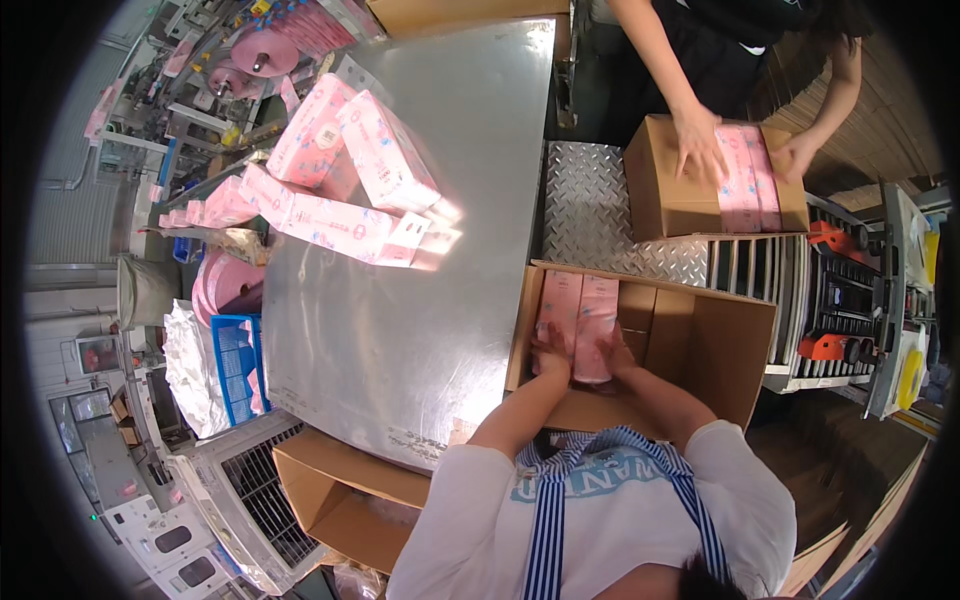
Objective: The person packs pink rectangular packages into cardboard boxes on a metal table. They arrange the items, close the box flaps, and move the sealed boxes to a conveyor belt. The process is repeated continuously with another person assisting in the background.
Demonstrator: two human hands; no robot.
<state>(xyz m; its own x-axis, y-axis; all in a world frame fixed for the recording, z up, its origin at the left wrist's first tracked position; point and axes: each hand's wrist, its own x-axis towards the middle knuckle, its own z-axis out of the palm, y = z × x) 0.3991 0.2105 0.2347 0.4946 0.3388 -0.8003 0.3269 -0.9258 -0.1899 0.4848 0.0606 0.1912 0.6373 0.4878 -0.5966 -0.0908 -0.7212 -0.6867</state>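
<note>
Two long pink wrapped packs (598,312) with a small printed pattern stand side by side at the left end of an open cardboard box (722,355). Pressed against the left side of the pair is my left hand (552,352). My right hand (617,352) clasps the opposite side, so the packs are squeezed between both palms. Some of my fingertips are hidden by the packs and the box. Brown cardboard shows inside the box, to the right of the packs.
Several pink packs (335,225) lie on the metal table (470,150) at left. Across from me, a person's hands (702,145) hold pink packs on another cardboard box (672,205). A roller conveyor (745,265), blue basket (232,370) and a lower cardboard box (345,460) surround the table.
</note>
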